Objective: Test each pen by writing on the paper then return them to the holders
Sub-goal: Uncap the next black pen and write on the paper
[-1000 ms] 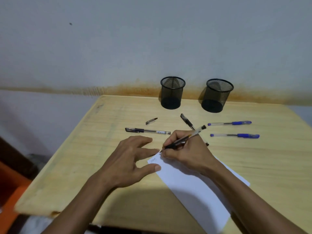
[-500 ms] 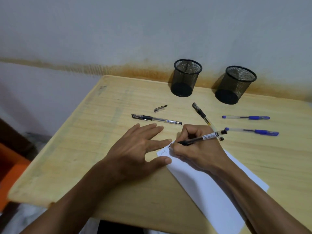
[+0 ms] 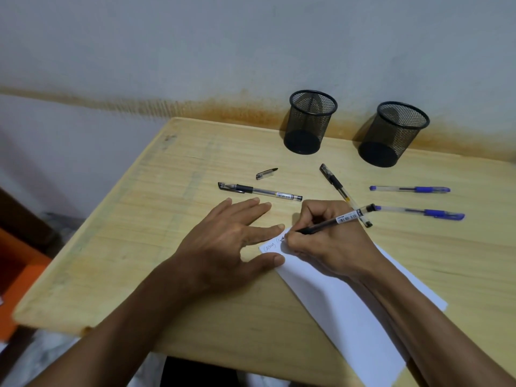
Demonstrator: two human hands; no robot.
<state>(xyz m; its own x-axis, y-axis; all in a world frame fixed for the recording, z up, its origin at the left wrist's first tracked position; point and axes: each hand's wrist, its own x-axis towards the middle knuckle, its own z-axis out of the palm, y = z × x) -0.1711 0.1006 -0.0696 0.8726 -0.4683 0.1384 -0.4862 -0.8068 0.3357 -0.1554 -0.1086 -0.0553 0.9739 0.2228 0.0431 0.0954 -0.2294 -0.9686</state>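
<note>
**Pen Test in Progress: Black Pen on Paper, Holders Unfilled**

The right hand (image 3: 332, 244) pinches a black pen (image 3: 335, 220) between thumb and curled fingers. The pen's tip meets the near-left corner of the paper (image 3: 343, 303), beside a short line of handwriting. The clear barrel tilts up and to the right, its printed label facing the camera.

The left hand (image 3: 226, 238) lies flat with fingers spread. Index fingertip and thumb tip press on the corner of the paper; the remaining fingers rest on the table (image 3: 134, 233).

The paper is a smooth white sheet set at an angle. Its near end overhangs the front edge of the table.

The table is pale wood with visible grain and a rounded left edge. Two black wire-mesh holders, the left holder (image 3: 310, 121) and the right holder (image 3: 391, 134), are cylindrical and stand near the far edge, close to the stained wall (image 3: 195, 51).

Loose items on the table:
- a capped black pen (image 3: 259, 190) lying crosswise, just beyond the left hand;
- a separate pen cap (image 3: 266, 173) beyond it;
- a second black pen (image 3: 335, 184) lying diagonally, its lower end passing behind the right hand;
- two blue pens, the far one (image 3: 409, 189) and the near one (image 3: 418, 212), roughly parallel at the right.

Bare tabletop lies open to the left of the left hand and between the pens and the holders.
</note>
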